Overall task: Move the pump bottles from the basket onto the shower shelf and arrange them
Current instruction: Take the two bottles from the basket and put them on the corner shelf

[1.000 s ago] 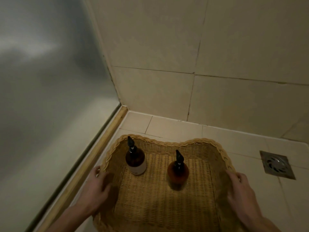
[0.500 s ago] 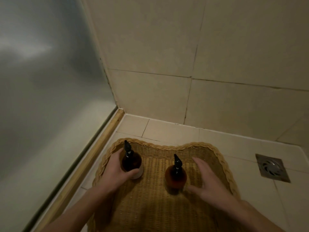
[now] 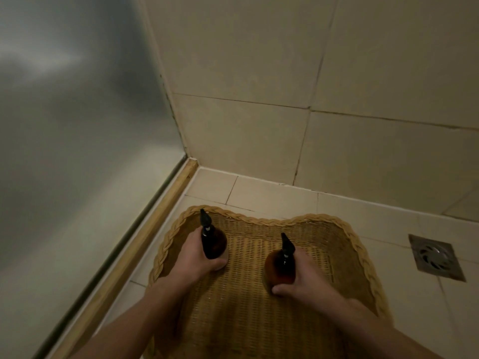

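Observation:
A woven wicker basket (image 3: 350, 234) sits on the tiled shower floor. Two amber pump bottles with black pumps stand upright inside it. My left hand (image 3: 193, 257) is wrapped around the left pump bottle (image 3: 213, 243), which has a pale label near its base. My right hand (image 3: 302, 277) grips the right pump bottle (image 3: 276, 266) from its right side. Both bottles still rest on the basket's bottom. No shower shelf is in view.
A frosted glass panel (image 3: 77, 151) with a wooden sill (image 3: 145, 237) runs along the left. Beige tiled walls (image 3: 337, 99) meet in the corner behind the basket. A metal floor drain (image 3: 435, 256) lies to the right of the basket.
My hands left the basket's rim and moved inside it. The left hand closed on the left bottle first, then the right hand closed on the right bottle.

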The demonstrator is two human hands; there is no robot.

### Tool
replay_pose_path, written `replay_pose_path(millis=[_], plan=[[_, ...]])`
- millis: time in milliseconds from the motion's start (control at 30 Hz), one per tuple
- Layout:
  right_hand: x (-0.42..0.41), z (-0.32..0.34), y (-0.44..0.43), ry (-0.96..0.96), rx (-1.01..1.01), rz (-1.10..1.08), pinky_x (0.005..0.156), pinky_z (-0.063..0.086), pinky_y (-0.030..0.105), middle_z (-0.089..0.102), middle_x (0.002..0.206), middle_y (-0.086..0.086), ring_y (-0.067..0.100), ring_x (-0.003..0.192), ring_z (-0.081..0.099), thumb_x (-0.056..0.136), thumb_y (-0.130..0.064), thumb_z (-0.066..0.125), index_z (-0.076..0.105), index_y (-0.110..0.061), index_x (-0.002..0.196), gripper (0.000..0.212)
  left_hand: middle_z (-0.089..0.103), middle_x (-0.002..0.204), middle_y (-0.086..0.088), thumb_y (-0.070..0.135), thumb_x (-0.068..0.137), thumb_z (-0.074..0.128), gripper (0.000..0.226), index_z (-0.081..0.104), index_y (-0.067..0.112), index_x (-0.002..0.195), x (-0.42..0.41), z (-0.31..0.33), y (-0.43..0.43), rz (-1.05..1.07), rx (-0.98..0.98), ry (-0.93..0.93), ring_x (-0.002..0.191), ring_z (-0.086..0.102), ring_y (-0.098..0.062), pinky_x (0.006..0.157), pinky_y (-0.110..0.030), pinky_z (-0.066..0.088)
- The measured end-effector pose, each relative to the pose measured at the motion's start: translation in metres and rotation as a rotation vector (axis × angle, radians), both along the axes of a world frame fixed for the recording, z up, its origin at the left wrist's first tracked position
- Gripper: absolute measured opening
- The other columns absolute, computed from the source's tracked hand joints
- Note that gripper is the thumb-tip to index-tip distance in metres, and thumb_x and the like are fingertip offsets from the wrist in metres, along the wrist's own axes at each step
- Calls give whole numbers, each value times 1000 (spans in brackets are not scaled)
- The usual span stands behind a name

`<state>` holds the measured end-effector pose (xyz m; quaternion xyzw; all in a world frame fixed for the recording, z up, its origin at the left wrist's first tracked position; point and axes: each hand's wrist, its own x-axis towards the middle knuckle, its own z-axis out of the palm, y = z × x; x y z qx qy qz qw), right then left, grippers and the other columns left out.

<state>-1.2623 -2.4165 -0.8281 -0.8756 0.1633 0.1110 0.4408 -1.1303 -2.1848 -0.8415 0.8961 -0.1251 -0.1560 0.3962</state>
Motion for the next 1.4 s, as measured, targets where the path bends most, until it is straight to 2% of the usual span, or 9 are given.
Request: replay_pose_path(millis=[167,367,600,767,833,933,1033,1167,1400], plan=[[4,-9,3,-28,-45,7,94,36,22,38,108,-23,1,108,40,61,-42,81,38,-35,124,76,52,126,1,28,61,85,74,46,25,124,4,-8,-1,42,64,-47,117,50,-16,100,-35,45],[6,-3,3,-44,-36,-38,95,40,24,41,109,-17,4,108,42,66,-34,81,40,-31,123,71,47,119,6,32,64,81,67,47,30,122,1,-2,-3,48,31,-100,104,45,-6,91,-25,40],[9,32,-6,-153,-40,-41,87,37,16,46,111,-13,4,106,45,64,-34,81,41,-32,118,67,53,119,6,38,63,79,66,50,27,122,7,39,-14,-6,-70,-141,112,52,-11,98,-36,47],[13,93,-10,-263,-133,-93,87,38,20,46,106,-15,5,102,45,63,-39,80,41,-28,123,73,51,107,9,45,61,77,62,51,27,115,8,103,-32,-37,-68,-253,99,52,-7,83,-19,43],[12,128,-13,-290,-156,-119,86,41,22,48,107,-14,6,101,47,61,-42,80,42,-29,123,74,52,107,9,49,60,75,64,51,28,116,7,139,-38,-50,-74,-279,97,51,-6,80,-17,40],[9,192,-18,-294,-143,-142,84,45,25,55,108,-11,9,99,52,58,-42,80,43,-34,114,68,54,110,7,47,61,77,65,52,27,118,4,206,-42,-50,-100,-292,102,52,-9,86,-24,45],[1,270,-23,-300,-148,-179,80,48,27,58,104,-9,10,95,55,54,-45,77,45,-35,106,63,54,103,8,45,62,79,63,53,26,116,0,289,-43,-38,-62,-336,96,52,-10,83,-25,47],[-10,393,-28,-336,-170,-211,68,44,21,58,96,-13,6,88,56,51,-46,77,45,-39,98,57,55,103,6,45,61,80,65,54,22,117,-4,416,-43,-44,-57,-350,94,54,-11,80,-24,47],[-25,621,-30,-388,-154,-210,75,45,19,56,102,-14,4,92,54,56,-43,81,41,-41,105,63,54,105,-1,41,62,80,67,54,18,119,0,664,-53,-130,-68,-372,96,52,-16,86,-30,47]])
